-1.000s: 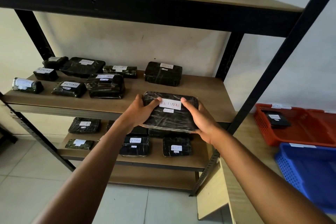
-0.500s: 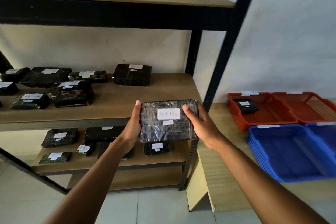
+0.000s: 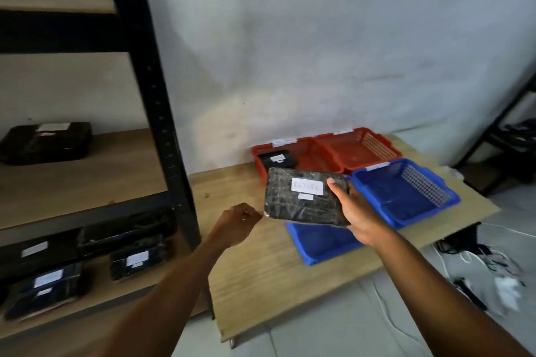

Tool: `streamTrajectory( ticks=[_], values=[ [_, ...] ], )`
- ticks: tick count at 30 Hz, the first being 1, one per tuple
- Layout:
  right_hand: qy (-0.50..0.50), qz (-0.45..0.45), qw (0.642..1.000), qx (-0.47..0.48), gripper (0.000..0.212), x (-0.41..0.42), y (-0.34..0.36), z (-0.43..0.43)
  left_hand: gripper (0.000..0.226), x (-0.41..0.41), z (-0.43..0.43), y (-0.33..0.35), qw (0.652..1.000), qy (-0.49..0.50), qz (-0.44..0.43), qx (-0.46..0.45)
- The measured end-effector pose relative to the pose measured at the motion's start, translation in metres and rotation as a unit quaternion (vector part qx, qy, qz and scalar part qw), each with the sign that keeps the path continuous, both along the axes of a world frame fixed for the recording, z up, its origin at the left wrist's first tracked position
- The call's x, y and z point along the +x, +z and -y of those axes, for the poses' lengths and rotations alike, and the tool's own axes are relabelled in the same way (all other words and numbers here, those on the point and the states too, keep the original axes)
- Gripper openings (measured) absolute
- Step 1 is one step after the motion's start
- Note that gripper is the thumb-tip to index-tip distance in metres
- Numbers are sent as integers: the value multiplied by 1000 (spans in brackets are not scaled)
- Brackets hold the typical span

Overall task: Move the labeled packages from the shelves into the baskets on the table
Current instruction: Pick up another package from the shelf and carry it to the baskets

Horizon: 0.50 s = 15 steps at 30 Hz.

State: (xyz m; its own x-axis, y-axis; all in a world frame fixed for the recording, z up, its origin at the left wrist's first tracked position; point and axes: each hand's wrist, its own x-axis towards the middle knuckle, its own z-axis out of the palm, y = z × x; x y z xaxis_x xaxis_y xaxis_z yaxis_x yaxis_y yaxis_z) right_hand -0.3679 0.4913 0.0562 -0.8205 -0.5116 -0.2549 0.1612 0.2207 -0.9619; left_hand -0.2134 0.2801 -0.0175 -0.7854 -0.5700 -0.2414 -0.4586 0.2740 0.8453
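Observation:
My right hand (image 3: 358,216) grips a flat black wrapped package (image 3: 301,197) with a white label, thumb on top, holding it in the air over the table above the near blue basket (image 3: 322,243). My left hand (image 3: 236,222) hangs just left of the package with curled fingers and holds nothing. Behind stand two red baskets; the left one (image 3: 310,153) holds a small black labeled package (image 3: 277,159), the right one (image 3: 356,149) looks bare. A second blue basket (image 3: 406,191) sits to the right of the held package.
A black metal shelf post (image 3: 156,113) stands at the table's left edge. More labeled black packages lie on the middle shelf (image 3: 46,142) and the lower shelf (image 3: 136,259). Cables and clutter lie on the floor at the right (image 3: 493,275). The wooden table (image 3: 261,284) has bare surface in front.
The view swung right from the shelves to the table. My left hand let go of the package and dropped back; my right hand alone carried it over the baskets.

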Motion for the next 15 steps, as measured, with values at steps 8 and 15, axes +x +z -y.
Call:
streamTrajectory(
  ticks=[8, 15],
  values=[
    [-66, 5, 994, 82, 41, -103, -34, -40, 25, -93, 0, -25, 986, 3, 26, -164],
    [-10, -2, 993, 118, 39, -190, -65, 2, 46, -183, 51, -73, 988, 124, 0, -96]
  ],
)
